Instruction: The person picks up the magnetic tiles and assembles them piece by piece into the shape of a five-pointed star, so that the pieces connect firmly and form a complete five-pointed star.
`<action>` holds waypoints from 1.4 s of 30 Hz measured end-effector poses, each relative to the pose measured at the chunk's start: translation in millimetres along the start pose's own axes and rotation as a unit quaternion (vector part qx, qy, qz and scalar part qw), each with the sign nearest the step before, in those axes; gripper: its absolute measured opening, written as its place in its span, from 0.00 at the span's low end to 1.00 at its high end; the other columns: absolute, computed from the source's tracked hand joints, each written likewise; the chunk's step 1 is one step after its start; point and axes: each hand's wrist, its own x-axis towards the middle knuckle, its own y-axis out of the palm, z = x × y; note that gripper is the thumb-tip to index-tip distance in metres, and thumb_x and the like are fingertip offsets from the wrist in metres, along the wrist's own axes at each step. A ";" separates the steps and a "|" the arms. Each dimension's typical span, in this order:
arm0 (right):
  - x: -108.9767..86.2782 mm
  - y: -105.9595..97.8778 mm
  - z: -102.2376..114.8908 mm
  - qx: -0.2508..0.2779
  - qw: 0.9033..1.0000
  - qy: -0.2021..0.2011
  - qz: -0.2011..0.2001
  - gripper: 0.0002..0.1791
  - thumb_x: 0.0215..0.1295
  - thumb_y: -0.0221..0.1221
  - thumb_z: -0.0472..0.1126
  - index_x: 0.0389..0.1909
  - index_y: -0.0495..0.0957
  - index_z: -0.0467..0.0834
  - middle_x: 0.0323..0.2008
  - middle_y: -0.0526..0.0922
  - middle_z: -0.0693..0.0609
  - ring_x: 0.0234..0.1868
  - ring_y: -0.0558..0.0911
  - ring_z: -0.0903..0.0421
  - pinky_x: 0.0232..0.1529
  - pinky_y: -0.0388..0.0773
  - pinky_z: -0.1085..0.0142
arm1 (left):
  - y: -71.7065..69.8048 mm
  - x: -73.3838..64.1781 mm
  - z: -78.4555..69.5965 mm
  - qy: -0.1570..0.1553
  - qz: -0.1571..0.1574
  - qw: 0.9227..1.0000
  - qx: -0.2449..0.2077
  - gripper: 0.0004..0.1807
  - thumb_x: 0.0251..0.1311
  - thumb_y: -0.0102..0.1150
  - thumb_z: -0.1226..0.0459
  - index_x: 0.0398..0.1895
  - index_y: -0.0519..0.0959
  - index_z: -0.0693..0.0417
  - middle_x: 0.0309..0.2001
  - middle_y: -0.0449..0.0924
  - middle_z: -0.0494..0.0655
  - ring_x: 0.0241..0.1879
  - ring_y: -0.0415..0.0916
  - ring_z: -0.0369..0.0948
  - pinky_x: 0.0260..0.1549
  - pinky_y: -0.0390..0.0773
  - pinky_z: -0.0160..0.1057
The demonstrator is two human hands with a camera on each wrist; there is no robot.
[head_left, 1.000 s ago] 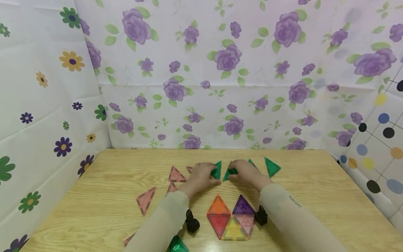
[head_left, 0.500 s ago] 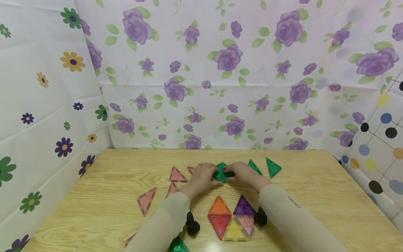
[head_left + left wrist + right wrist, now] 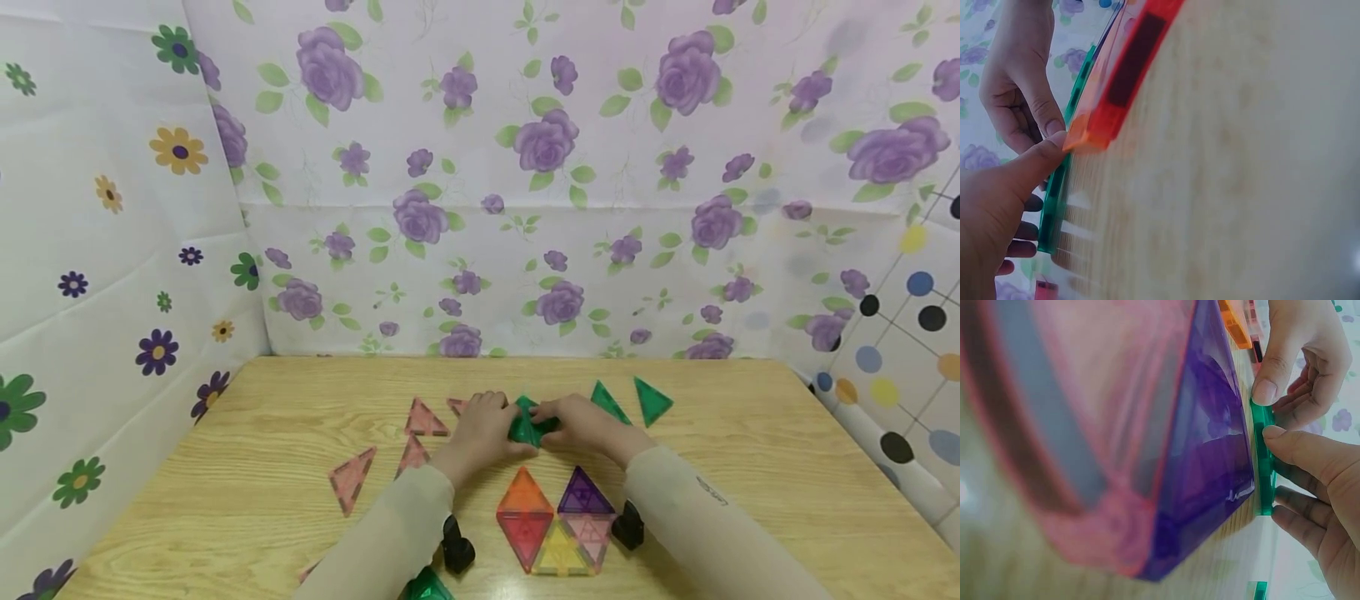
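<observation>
Two green triangular magnetic tiles (image 3: 528, 427) sit edge to edge between my hands at the back middle of the table. My left hand (image 3: 483, 429) pinches the left one, thumb at the near side and fingers at the far side. My right hand (image 3: 583, 427) grips the right one the same way. In the left wrist view the green tiles (image 3: 1052, 209) show edge-on, low over the wood, the two thumbs almost meeting. Nearer me lies a joined group of tiles: orange (image 3: 524, 492), red (image 3: 524, 536), yellow (image 3: 561, 553), pink (image 3: 590, 533) and purple (image 3: 584, 493).
Two loose green triangles (image 3: 652, 402) lie right of my right hand. Several pink triangles (image 3: 351, 479) are scattered on the left. Another green piece (image 3: 428, 585) is partly hidden by my left sleeve. A floral cloth (image 3: 480, 275) hangs behind the table (image 3: 225, 500).
The two green tiles, apart at first, have come together edge to edge as my hands closed in. Both hands then shifted slightly toward me with them.
</observation>
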 end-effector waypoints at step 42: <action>-72.0 -37.8 -42.3 0.010 0.984 0.046 -0.171 0.24 0.63 0.63 0.45 0.59 0.76 0.41 0.60 0.76 0.39 0.58 0.76 0.37 0.53 0.77 0.45 | -18.7 25.6 -49.1 0.010 -0.105 0.989 -0.107 0.32 0.56 0.62 0.43 0.62 0.73 0.47 0.57 0.76 0.45 0.57 0.73 0.44 0.60 0.73 0.43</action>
